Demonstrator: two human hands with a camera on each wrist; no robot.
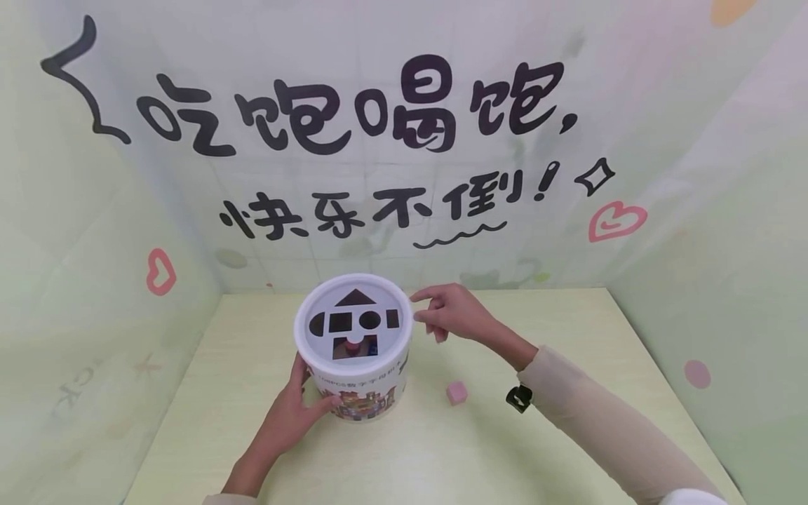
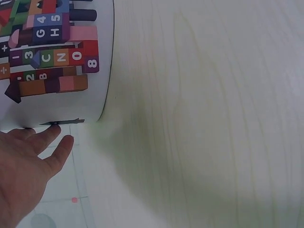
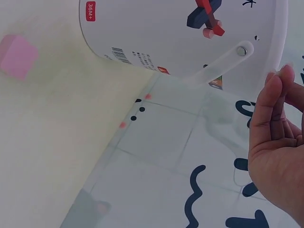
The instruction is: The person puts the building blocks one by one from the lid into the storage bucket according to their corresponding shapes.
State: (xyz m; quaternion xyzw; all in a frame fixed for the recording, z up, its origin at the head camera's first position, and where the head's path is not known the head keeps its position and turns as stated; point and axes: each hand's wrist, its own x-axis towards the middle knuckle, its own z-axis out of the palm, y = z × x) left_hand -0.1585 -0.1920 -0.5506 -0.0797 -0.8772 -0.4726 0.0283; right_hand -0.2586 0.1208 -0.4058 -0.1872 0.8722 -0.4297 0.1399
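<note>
A white bucket printed with toy blocks stands on the table. Its white lid has several shaped cutouts, and through the lowest one a red round block shows inside. My left hand holds the bucket's left side, thumb across the front; in the left wrist view its fingers reach along the wall. Beside the lid's right rim is my right hand, index finger stretched toward the rim, other fingers bent, nothing visible in it. A pink block lies to the right of the bucket.
The pale wooden table meets a printed backdrop with black lettering behind the bucket and side panels left and right. A white handle strap runs along the bucket's outer wall. A small black device sits at the right wrist.
</note>
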